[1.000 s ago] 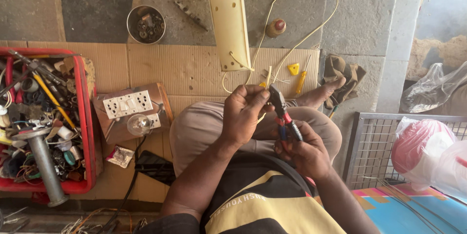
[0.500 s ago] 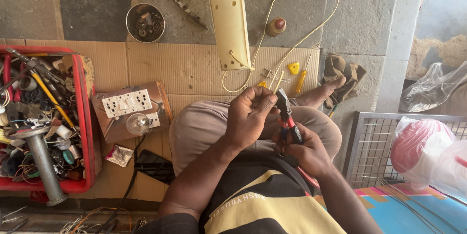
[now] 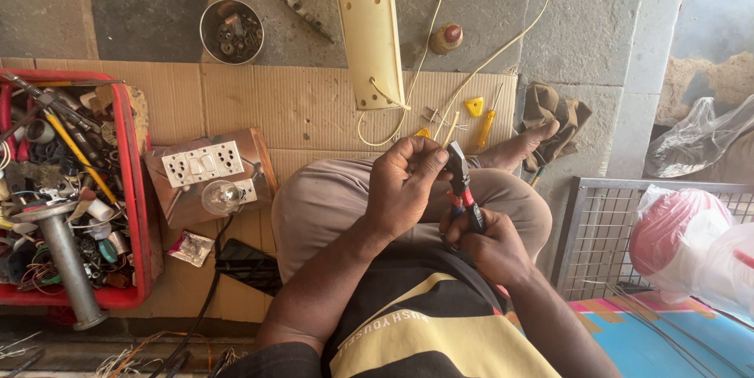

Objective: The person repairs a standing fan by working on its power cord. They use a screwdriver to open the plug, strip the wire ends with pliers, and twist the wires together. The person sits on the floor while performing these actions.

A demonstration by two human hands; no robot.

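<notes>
1. Striped shirt [image 3: 424, 331], yellow and black cloth, nearest the camera; both forearms rise from it over the person's bent knee in tan trousers [image 3: 330, 205]
2. Right hand [image 3: 491, 248], closed in a fist round the red and black grips of the pliers [image 3: 463, 189]; the dark metal nose of the tool points up and away
3. Left hand [image 3: 404, 182], fingers curled inward, tips pinched together just beside the nose of the pliers; what they pinch is too small to tell, though the cream cable [image 3: 448, 131] runs toward them
4. Wooden switch board [image 3: 208, 178] left of the knee, flat, with white sockets and a clear glass bulb at its lower edge; a black cord trails from it toward the viewer
5. Red plastic crate [image 3: 140, 189] at far left, filled with tangled wire, hand tools and a grey metal pipe
6. Corrugated cardboard sheet [image 3: 306, 103] beneath everything, ribbed and brown; a yellow screwdriver [image 3: 487, 123] lies on it beyond the hands
7. Wire mesh cage [image 3: 597, 221] at right, holding plastic bags
8. Cream fan blade [image 3: 369, 25], long and smooth, on the stone floor; the cable loops beside it
9. Round metal bowl [image 3: 232, 31] of small dark parts, farthest left
</notes>
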